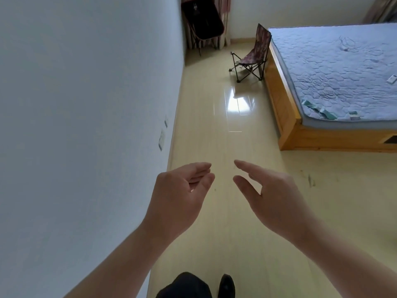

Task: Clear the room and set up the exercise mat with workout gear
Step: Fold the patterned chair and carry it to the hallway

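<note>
Fingers (202, 168) of the left hand (182, 190) and the right hand (277, 196) are loose and part-spread, holding nothing, raised over the glossy floor (214, 136). No exercise mat or workout gear is in view. The step looks like clearing: the open folding camp chair (251, 59) stands ahead, just beside the bed (285, 117). To do it well, the person should probably take the frame with both hands, fold it, and lift rather than drag it, keeping its legs off the wooden bed side. Counted: two chairs, this one and a dark folded chair (202, 20) leaning in the far corner; one bed; two wall plates (162, 139); two empty hands.
</note>
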The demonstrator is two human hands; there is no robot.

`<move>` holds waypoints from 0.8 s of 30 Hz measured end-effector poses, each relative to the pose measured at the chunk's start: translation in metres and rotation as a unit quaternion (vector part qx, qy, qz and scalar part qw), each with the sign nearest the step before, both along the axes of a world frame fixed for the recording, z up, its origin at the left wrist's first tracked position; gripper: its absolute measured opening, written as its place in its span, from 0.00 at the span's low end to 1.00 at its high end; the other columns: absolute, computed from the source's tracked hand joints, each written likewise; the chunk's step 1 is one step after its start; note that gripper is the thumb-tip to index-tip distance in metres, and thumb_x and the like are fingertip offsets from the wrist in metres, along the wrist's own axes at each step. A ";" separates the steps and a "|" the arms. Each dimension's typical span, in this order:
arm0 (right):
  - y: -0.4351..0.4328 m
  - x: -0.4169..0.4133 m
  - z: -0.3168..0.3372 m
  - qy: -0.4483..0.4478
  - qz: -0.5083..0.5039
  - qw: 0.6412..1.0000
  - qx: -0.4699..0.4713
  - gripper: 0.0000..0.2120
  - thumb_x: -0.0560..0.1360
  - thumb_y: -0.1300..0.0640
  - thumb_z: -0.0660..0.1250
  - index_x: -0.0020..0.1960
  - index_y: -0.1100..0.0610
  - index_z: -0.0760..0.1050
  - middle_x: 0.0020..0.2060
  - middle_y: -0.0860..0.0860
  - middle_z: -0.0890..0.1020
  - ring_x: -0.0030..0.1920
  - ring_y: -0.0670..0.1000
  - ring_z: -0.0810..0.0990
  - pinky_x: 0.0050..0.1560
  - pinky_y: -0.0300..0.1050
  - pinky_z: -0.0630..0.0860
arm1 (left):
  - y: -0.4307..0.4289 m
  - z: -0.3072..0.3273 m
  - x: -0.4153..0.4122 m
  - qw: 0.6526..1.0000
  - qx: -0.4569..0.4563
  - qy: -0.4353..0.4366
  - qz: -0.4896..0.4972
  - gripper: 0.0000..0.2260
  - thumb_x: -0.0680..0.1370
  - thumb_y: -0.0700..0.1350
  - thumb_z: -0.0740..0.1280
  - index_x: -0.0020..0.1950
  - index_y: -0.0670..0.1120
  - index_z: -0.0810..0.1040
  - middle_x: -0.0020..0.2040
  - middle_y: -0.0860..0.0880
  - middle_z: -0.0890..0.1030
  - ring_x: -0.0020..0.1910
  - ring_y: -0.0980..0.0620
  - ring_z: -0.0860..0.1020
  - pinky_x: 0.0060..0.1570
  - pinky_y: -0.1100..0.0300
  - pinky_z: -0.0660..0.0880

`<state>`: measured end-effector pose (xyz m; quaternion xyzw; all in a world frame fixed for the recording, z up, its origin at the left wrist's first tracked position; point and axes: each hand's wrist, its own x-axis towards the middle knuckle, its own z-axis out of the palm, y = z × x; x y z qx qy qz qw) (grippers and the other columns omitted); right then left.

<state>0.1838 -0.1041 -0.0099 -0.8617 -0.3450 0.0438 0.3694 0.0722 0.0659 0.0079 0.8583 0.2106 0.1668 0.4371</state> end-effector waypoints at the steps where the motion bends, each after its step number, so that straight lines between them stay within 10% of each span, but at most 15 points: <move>1: 0.010 0.021 0.002 -0.004 0.003 1.000 -0.014 0.22 0.78 0.43 0.63 0.68 0.51 0.79 0.57 0.47 0.85 0.60 0.40 0.76 0.52 0.14 0.61 | 0.010 0.002 0.020 1.000 0.000 -0.002 -0.004 0.14 0.78 0.49 0.72 0.63 0.49 0.84 0.53 0.58 0.86 0.50 0.69 0.82 0.53 0.75 0.75; 12: 0.200 0.256 -0.015 -0.006 -0.027 0.999 -0.023 0.21 0.79 0.44 0.66 0.70 0.47 0.76 0.59 0.44 0.84 0.58 0.40 0.78 0.52 0.16 0.65 | 0.197 -0.029 0.263 0.998 -0.043 -0.041 -0.009 0.13 0.78 0.48 0.73 0.62 0.49 0.84 0.51 0.62 0.84 0.50 0.69 0.82 0.52 0.74 0.76; 18: 0.290 0.375 -0.001 0.022 -0.067 0.997 0.036 0.21 0.79 0.45 0.66 0.71 0.48 0.76 0.62 0.42 0.82 0.59 0.43 0.83 0.62 0.43 0.80 | 0.295 -0.013 0.399 0.998 -0.033 -0.042 -0.042 0.13 0.78 0.48 0.73 0.62 0.49 0.84 0.51 0.62 0.84 0.50 0.70 0.82 0.51 0.76 0.74; 24: 0.366 0.511 -0.026 0.042 -0.102 0.992 0.069 0.21 0.78 0.46 0.67 0.69 0.50 0.78 0.61 0.44 0.83 0.60 0.43 0.83 0.63 0.43 0.79 | 0.382 -0.029 0.539 0.999 -0.017 -0.023 -0.040 0.13 0.78 0.48 0.73 0.61 0.49 0.85 0.51 0.58 0.86 0.49 0.69 0.82 0.52 0.76 0.74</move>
